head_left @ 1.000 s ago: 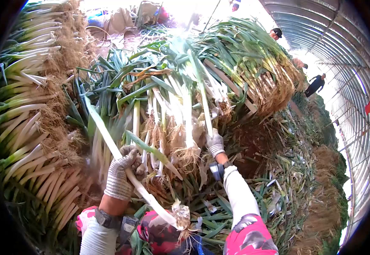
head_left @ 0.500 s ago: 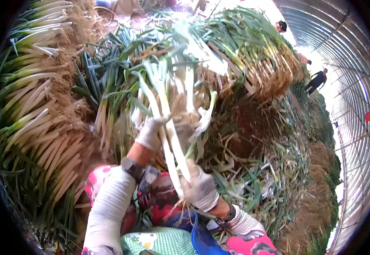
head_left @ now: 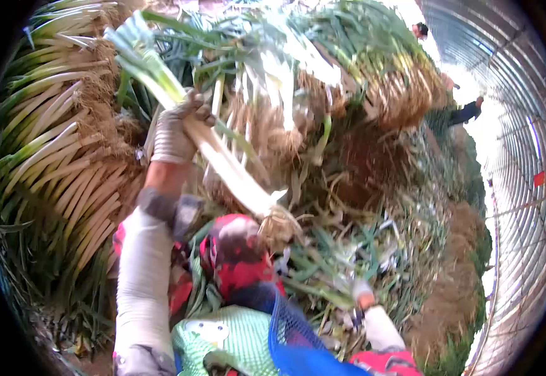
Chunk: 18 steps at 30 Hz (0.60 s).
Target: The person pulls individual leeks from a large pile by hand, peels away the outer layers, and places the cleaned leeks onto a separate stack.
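My left hand (head_left: 177, 131), in a dirty knitted glove, is wrapped round a few leeks (head_left: 232, 172). Their green tops point up and left, and the white shanks slant down to a tuft of roots above my knees. Low on the right, my right hand (head_left: 362, 292) is smeared by motion over the trimmed leaves, its fingers not distinct. A long green leaf (head_left: 320, 291) runs up to it; I cannot tell whether the hand holds it. Beyond the held stalks, more leeks (head_left: 285, 94) lie with their roots toward me.
A long row of leeks (head_left: 53, 156) is stacked at the left, roots inward. A thick leek pile (head_left: 385, 75) stands at the back right. Leaf scraps (head_left: 379, 250) cover the ground on the right. Far off, a person in dark clothing (head_left: 466, 113) is beside the curved greenhouse wall (head_left: 523, 163).
My left hand has lifted the leeks up and left. My right hand has left their root end and moved down to the right, over the leaf scraps.
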Each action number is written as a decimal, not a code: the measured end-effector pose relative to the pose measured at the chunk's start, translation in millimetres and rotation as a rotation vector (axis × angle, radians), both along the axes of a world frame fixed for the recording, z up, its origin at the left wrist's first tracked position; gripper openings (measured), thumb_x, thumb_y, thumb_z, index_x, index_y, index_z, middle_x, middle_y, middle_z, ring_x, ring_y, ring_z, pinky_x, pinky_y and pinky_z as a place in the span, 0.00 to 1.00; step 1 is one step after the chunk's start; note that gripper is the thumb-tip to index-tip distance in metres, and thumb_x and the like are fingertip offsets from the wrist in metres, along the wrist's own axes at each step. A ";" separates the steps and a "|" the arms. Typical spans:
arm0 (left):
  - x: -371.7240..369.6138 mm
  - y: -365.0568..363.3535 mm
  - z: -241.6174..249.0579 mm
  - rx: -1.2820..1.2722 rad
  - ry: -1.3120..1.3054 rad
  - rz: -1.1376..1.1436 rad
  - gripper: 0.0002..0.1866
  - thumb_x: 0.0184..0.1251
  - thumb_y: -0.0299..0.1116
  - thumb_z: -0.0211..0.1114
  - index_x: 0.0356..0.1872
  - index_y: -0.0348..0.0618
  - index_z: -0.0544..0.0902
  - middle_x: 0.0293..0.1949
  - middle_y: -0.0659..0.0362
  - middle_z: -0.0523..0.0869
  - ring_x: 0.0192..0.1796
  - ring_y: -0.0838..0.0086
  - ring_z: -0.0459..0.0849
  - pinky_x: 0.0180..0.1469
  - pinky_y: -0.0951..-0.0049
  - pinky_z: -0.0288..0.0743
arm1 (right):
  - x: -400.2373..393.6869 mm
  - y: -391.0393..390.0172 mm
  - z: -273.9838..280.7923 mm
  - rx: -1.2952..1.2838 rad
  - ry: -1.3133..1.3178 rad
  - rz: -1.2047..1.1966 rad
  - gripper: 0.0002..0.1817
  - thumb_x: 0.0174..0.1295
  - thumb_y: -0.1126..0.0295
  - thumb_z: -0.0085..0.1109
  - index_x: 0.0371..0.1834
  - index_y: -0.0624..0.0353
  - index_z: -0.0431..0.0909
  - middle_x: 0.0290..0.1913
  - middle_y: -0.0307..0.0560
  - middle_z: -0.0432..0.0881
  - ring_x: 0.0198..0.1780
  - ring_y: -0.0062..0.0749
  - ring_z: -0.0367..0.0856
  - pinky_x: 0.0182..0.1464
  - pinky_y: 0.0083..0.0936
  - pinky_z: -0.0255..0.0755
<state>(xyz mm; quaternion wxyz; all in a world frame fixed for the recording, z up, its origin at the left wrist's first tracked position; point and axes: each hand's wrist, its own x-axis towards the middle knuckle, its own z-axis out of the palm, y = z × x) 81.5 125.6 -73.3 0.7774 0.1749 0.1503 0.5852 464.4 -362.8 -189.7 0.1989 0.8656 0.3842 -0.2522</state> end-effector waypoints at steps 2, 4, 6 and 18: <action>-16.1 3.6 14.9 -0.058 0.001 0.059 0.11 0.61 0.30 0.64 0.42 0.43 0.73 0.27 0.65 0.73 0.26 0.77 0.72 0.31 0.74 0.72 | 34.3 -56.9 -10.7 -0.190 -0.051 -0.044 0.31 0.60 0.57 0.52 0.68 0.50 0.61 0.62 0.63 0.68 0.58 0.56 0.72 0.62 0.39 0.64; -16.5 -2.8 8.5 -0.024 0.060 0.023 0.13 0.58 0.29 0.65 0.42 0.45 0.72 0.27 0.63 0.75 0.25 0.76 0.73 0.29 0.74 0.71 | 10.8 28.7 16.2 -0.101 0.011 -0.157 0.28 0.59 0.57 0.53 0.64 0.52 0.66 0.58 0.64 0.71 0.56 0.56 0.73 0.59 0.40 0.66; -16.0 -11.9 12.0 -0.102 0.106 0.000 0.14 0.57 0.28 0.66 0.42 0.45 0.73 0.27 0.62 0.76 0.24 0.76 0.73 0.28 0.74 0.71 | 16.7 98.6 4.8 0.400 0.004 0.139 0.24 0.56 0.58 0.56 0.54 0.57 0.74 0.50 0.63 0.77 0.52 0.56 0.75 0.55 0.39 0.69; -13.7 19.2 11.0 -0.183 0.296 0.122 0.16 0.57 0.26 0.65 0.45 0.49 0.70 0.27 0.63 0.72 0.23 0.77 0.73 0.25 0.75 0.72 | -44.9 625.3 42.2 0.431 -0.143 0.163 0.38 0.52 0.47 0.55 0.62 0.61 0.63 0.57 0.67 0.72 0.59 0.55 0.71 0.59 0.48 0.64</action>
